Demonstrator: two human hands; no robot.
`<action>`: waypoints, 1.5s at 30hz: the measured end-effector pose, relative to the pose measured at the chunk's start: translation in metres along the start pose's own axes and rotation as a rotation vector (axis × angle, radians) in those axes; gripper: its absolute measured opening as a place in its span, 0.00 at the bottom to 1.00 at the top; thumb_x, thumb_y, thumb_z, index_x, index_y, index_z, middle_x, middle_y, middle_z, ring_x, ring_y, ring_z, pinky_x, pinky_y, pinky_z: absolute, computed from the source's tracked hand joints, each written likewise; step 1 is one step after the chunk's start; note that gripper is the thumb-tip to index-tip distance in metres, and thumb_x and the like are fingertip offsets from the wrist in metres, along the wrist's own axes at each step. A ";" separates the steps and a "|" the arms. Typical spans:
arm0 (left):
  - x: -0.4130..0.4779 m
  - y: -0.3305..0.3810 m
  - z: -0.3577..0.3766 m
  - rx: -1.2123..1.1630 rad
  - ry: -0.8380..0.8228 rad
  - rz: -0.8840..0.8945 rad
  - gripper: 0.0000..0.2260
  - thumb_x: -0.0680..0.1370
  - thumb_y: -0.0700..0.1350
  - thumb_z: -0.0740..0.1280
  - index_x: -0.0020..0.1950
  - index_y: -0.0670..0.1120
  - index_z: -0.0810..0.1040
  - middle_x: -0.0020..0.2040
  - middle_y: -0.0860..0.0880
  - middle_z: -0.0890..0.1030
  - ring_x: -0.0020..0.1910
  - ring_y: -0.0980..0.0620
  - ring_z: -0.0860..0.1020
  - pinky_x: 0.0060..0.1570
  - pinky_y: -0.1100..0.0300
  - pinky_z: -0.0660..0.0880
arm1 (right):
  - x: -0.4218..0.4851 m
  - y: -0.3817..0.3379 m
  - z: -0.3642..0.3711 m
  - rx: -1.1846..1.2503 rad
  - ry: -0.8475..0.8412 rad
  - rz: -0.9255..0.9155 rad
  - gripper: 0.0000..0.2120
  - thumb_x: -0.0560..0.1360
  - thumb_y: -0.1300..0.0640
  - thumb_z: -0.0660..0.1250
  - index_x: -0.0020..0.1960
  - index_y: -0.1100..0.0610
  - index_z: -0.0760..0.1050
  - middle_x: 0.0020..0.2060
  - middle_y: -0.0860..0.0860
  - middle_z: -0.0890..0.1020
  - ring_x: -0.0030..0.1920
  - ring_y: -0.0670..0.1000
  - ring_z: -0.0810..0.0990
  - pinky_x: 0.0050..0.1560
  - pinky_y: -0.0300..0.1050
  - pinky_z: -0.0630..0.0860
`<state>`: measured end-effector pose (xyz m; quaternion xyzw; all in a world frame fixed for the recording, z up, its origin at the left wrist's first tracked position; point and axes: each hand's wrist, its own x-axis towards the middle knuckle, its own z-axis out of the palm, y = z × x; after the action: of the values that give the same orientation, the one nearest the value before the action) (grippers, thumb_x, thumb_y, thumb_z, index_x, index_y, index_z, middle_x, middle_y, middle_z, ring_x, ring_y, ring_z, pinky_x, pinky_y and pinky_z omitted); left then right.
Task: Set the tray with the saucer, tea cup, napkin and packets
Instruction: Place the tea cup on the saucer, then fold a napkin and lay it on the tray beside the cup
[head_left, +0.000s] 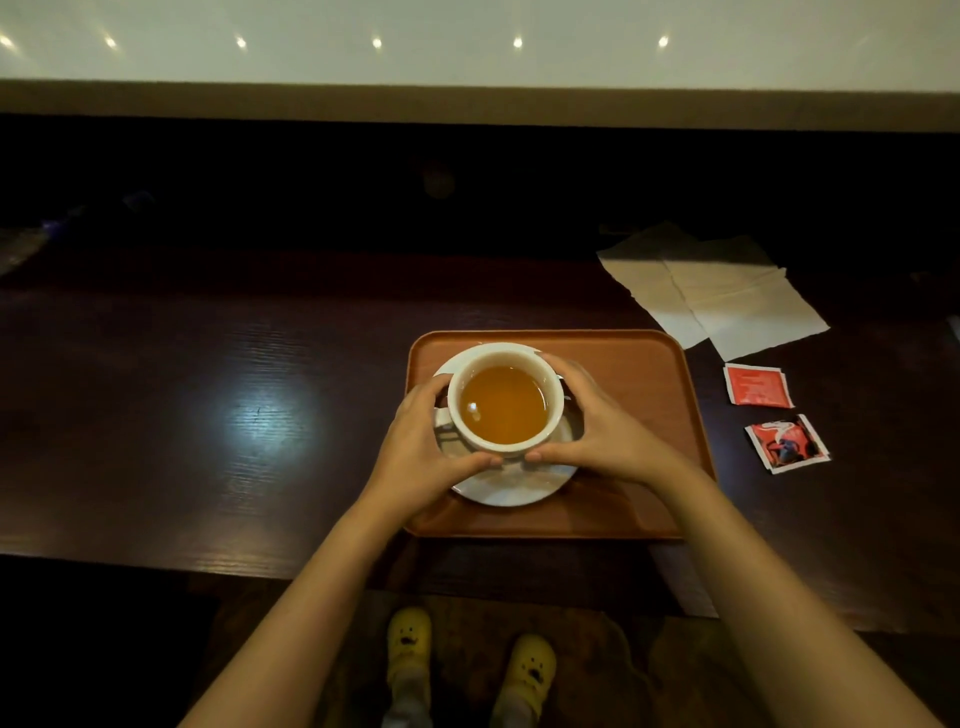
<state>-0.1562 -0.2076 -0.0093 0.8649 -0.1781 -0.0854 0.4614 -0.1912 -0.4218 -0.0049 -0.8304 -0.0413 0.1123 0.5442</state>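
Observation:
A white tea cup (505, 402) full of amber tea stands on a white saucer (519, 486), on the left part of a brown tray (644, 374). My left hand (415, 447) wraps the cup's left side, where the handle is. Its right side is held by my right hand (597, 421), and both thumbs meet at the near rim. To the right of the tray, on the table, lie an unfolded napkin (717, 291) and two red packets (757, 385) (787, 442).
The dark wooden table (208, 415) stretches left of the tray, with a bright light reflection on it. A dark ledge and a pale wall run behind. The table's near edge is just below the tray; my yellow shoes (410, 639) show on the floor.

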 end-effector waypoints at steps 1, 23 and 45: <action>0.000 -0.001 0.000 -0.003 -0.003 0.004 0.36 0.57 0.56 0.77 0.58 0.71 0.61 0.57 0.68 0.68 0.60 0.59 0.69 0.52 0.70 0.64 | -0.001 0.001 0.000 0.004 0.003 -0.001 0.45 0.62 0.55 0.77 0.70 0.41 0.55 0.68 0.42 0.62 0.65 0.30 0.61 0.57 0.20 0.61; 0.009 0.069 0.005 -0.114 0.207 0.100 0.29 0.69 0.59 0.67 0.67 0.62 0.59 0.64 0.60 0.67 0.67 0.57 0.66 0.62 0.62 0.66 | -0.032 0.011 -0.049 -0.022 0.128 0.066 0.38 0.68 0.49 0.72 0.72 0.44 0.54 0.73 0.47 0.61 0.69 0.44 0.63 0.67 0.40 0.63; 0.159 0.142 0.220 0.460 -0.343 0.225 0.23 0.74 0.49 0.66 0.66 0.44 0.68 0.67 0.44 0.72 0.67 0.44 0.65 0.64 0.51 0.65 | -0.051 0.110 -0.222 -0.660 0.483 0.261 0.21 0.74 0.56 0.64 0.67 0.53 0.68 0.66 0.54 0.72 0.67 0.57 0.64 0.66 0.55 0.63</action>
<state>-0.1110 -0.5100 -0.0121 0.8945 -0.3626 -0.1361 0.2231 -0.1954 -0.6745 -0.0131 -0.9607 0.1592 -0.0367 0.2246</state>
